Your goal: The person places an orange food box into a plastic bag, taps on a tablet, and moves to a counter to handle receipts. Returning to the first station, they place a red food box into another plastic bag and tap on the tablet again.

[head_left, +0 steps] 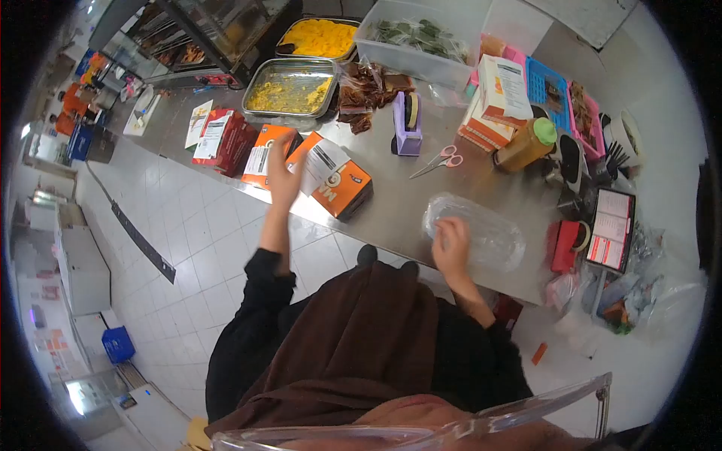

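My left hand point(284, 177) is at the front edge of the steel counter, fingers and thumb apart, against an orange box point(258, 156) with a white label. Just right of it stands a second orange box point(343, 188), also with a paper label on top. My right hand point(451, 246) has its fingers pinched together at the left end of a clear plastic bag point(492, 234) lying flat on the counter. The fingertips are partly hidden, so the exact hold shows poorly. Pink-handled scissors point(449, 156) and a purple tape dispenser point(408, 128) lie beyond.
Red boxes point(223, 143) stand at left. Behind are a tray with yellow food remains point(292, 86), a fuller yellow tray point(320, 37) and a tub of leaves point(417, 37). At right are a green-capped bottle point(525, 145), stacked boxes point(502, 86) and a tablet point(610, 225).
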A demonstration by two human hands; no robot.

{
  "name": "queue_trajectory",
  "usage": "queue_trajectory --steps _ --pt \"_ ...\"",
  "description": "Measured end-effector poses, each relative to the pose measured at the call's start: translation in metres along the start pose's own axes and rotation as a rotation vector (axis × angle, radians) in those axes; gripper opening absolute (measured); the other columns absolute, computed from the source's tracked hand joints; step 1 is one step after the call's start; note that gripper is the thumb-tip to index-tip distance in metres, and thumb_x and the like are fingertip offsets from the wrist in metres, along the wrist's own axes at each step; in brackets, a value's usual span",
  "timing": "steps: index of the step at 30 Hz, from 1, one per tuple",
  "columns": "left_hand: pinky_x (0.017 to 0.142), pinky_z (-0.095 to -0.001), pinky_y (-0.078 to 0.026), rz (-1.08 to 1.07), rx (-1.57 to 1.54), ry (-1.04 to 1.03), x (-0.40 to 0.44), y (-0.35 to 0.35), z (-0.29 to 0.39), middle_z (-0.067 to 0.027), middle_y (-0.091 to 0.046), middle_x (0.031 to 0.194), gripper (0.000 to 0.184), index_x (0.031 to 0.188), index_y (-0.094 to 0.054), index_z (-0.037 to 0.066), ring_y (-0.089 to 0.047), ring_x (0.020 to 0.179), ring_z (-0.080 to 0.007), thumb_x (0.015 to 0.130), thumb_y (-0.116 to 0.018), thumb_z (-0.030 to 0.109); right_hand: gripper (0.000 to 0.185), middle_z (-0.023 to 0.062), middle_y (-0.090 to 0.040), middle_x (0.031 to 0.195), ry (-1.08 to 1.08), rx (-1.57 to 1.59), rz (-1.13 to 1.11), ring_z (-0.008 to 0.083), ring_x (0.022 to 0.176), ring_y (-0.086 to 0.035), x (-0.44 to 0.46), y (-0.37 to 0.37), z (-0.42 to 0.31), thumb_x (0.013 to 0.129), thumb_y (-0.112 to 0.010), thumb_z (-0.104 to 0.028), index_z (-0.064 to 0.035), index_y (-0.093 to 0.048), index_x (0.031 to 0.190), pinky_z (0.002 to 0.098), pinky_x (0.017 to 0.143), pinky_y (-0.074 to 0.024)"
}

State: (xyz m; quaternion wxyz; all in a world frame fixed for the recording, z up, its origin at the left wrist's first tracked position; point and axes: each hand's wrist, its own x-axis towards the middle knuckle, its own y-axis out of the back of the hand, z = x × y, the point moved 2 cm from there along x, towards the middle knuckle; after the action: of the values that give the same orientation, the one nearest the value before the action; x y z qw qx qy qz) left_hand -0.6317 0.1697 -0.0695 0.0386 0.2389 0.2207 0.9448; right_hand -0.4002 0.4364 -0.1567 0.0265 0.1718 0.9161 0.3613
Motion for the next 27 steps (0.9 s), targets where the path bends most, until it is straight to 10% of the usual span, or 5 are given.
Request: queue_trajectory --steps 4,7,10,17,27 --pt "0.1 -0.0282 -0.023 -0.655 -0.688 0.599 0.033 0.014 -0.125 -0.0088 -0.043 0.125 0.052 0.123 -0.04 0.0 -0.036 0.118 -0.0191 0.087 -0.044 0.037 0.06 0.0136 -0.03 0.131 -0.231 0.861 -0.597 0.0253 0.118 -0.033 0.017 -0.136 -0.013 0.086 -0.046 -0.041 0.0004 -0.03 0.126 0.0398 0.091 -0.0356" --pt "0.089 -0.0262 -0.037 -0.705 -0.389 0.892 0.03 0.009 -0.098 -0.0084 -0.054 0.111 0.05 0.119 -0.041 -0.002 -0.051 0.101 -0.0149 0.084 -0.052 0.032 0.078 0.0121 -0.01 0.141 -0.576 1.088 -0.676 0.0217 0.126 -0.023 0.046 -0.122 -0.095 0.085 -0.041 -0.051 -0.0012 -0.006 0.134 0.0426 0.1 -0.0235" --pt "0.073 -0.0237 -0.044 -0.876 -0.333 0.991 0.022 -0.002 -0.118 -0.0084 -0.058 0.098 0.043 0.109 -0.048 -0.002 -0.057 0.086 -0.0145 0.081 -0.058 0.03 0.072 0.0125 -0.019 0.138 -0.526 1.274 -0.493 0.0208 0.124 -0.026 0.05 -0.119 -0.104 0.086 -0.041 -0.046 -0.0005 -0.011 0.134 0.0393 0.101 -0.0211" --pt "0.079 -0.0245 -0.041 -0.909 -0.391 0.614 -0.031 -0.029 -0.018 -0.0083 -0.055 0.103 0.041 0.113 -0.045 -0.004 -0.051 0.093 -0.0129 0.085 -0.052 0.025 0.05 0.0116 -0.049 0.116 -0.256 0.621 -0.06 0.0182 0.106 -0.046 0.01 -0.023 -0.081 0.089 -0.042 -0.034 0.0029 -0.038 0.122 0.0299 0.092 -0.0337" --pt "0.091 -0.0296 -0.034 -1.336 -0.704 0.342 -0.113 -0.22 0.08 -0.0134 -0.049 0.115 0.052 0.123 -0.034 -0.007 -0.046 0.106 -0.018 0.086 -0.049 0.027 0.051 0.0161 -0.061 0.09 -0.596 0.266 0.412 0.0224 0.083 -0.058 -0.064 0.128 0.054 0.084 -0.041 -0.041 0.004 -0.053 0.106 0.0305 0.077 -0.0411"
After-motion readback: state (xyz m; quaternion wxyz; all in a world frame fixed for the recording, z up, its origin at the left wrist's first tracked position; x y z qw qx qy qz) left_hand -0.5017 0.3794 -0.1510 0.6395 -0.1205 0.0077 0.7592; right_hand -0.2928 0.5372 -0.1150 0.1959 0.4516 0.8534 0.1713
